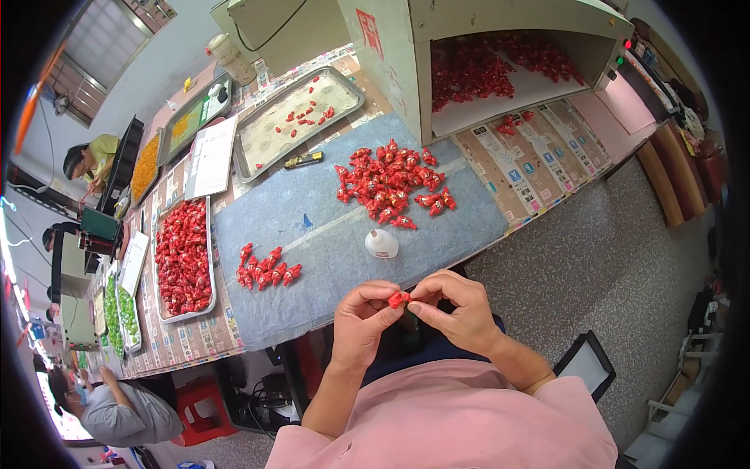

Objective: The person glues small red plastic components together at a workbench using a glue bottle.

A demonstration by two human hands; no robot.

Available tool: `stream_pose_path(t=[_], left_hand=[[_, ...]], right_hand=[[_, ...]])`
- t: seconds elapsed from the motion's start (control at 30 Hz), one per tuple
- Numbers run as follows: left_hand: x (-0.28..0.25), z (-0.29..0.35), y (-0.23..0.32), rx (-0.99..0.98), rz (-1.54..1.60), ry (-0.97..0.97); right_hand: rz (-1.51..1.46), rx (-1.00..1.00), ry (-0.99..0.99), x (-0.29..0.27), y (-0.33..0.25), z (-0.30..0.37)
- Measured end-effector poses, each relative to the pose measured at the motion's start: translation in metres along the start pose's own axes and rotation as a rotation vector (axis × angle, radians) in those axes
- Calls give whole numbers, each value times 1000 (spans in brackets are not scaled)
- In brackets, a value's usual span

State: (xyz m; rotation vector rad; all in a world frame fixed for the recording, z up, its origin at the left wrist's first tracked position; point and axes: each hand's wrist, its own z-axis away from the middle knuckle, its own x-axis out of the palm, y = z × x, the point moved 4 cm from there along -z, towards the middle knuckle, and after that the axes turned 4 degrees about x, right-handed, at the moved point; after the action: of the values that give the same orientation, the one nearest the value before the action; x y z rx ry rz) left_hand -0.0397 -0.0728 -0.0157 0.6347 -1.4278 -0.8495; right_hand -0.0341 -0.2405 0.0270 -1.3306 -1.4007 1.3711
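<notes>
Between my two hands, just off the table's near edge, is a small red plastic figure (pixel 399 299). My left hand (pixel 363 319) pinches it from the left with thumb and fingers. From the right, my right hand (pixel 457 306) pinches its other end. Just beyond them a small white squeeze bottle (pixel 381 243) with a narrow tip stands on the blue cloth (pixel 328 258). A large heap of similar red figures (pixel 387 180) lies farther back on the cloth. To the left lies a smaller group of red figures (pixel 267 268).
A tray packed with red pieces (pixel 184 258) stands left of the cloth. Behind are a shallow tray (pixel 344 86) with scattered red pieces and a yellow-black cutter-like tool (pixel 304 160). A metal housing (pixel 391 62) holds more red pieces. Other people (pixel 129 406) sit along the left.
</notes>
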Motion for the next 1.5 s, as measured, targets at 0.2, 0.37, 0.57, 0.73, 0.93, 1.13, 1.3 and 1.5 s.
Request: stream_pose_path(t=[0.2,0.37,0.57,0.73,0.93,1.13,1.3,1.5], left_hand=[[4,2,7,111,-158,-1],[7,4,12,216,-293,-25],[13,5,19,418,-530,-82],[14,6,22,474,-648,-78],[15,8,23,565,-742,-71],[13,9,24,594,-776,-55],[10,10,24,590,-761,-55],[4,12,28,593,-779,-42]], right_hand=[[34,-103,42,2,-2,2],[49,-100,49,2,-1,5],[46,-72,46,0,-3,5],[28,-37,27,0,-2,4],[29,-42,43,1,0,5],[19,-57,54,5,1,4],[27,-85,70,9,2,4],[4,-101,46,14,1,-2]])
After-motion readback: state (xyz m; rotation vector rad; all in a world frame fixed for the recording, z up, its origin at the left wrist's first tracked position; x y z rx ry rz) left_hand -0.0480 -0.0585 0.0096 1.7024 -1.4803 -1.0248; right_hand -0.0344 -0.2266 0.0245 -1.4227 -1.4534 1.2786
